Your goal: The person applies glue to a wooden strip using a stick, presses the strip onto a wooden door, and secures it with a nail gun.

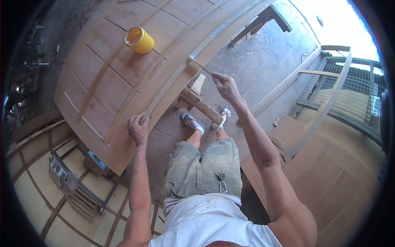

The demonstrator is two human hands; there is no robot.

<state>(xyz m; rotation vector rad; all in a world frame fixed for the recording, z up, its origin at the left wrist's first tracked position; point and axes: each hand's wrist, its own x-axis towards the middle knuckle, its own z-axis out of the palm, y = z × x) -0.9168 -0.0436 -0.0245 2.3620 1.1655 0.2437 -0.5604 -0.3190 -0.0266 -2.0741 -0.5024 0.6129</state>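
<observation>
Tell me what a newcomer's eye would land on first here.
First, the yellow pot standing on the wooden panel at upper left. Then the right hand near centre, holding a thin stick toward the panel's edge; the left hand is at the panel, lower in view.

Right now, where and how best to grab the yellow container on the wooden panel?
Round the outer wall of the yellow container, below the rim, from the wearer's side. It stands mouth up, no handle shows, and its round wall faces the wearer. The open mouth looks smeared inside, so probably keep fingers out. I'd use the left hand; the right hand holds a thin tool.
</observation>
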